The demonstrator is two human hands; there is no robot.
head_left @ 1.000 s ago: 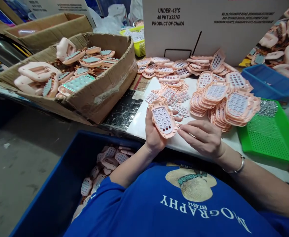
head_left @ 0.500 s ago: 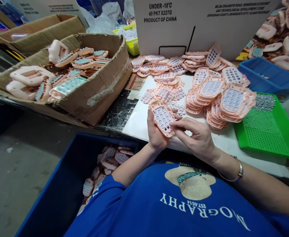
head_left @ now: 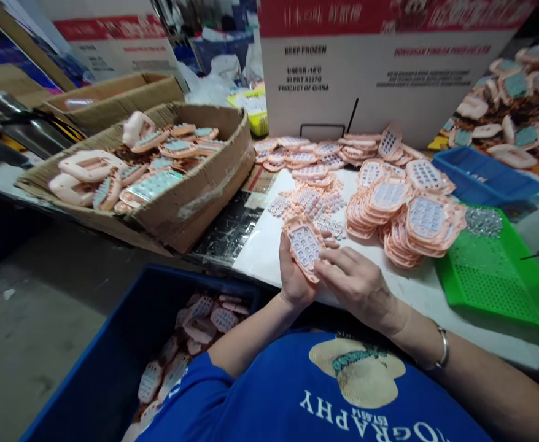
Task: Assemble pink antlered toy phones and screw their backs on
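Note:
My left hand [head_left: 291,276] is closed round a pink plastic phone-shaped panel with a white keypad [head_left: 303,244], held up over the near edge of the white table [head_left: 260,245]. My right hand [head_left: 355,283] rests against the panel's lower right side, with its fingers curled and its fingertips pressing on the keypad. Just beyond lie loose white keypad pieces [head_left: 313,199]. To the right stand stacks of similar pink panels [head_left: 403,215].
A torn cardboard box [head_left: 196,184] of pink shells sits at the left. A blue bin [head_left: 113,362] with finished panels is below the table. A green perforated tray [head_left: 495,270] and a blue tray [head_left: 481,175] are on the right. A white carton [head_left: 366,73] stands behind.
My right hand moved left from beside the panel onto its lower edge. The view tilted up, so hands and table sit lower in the picture.

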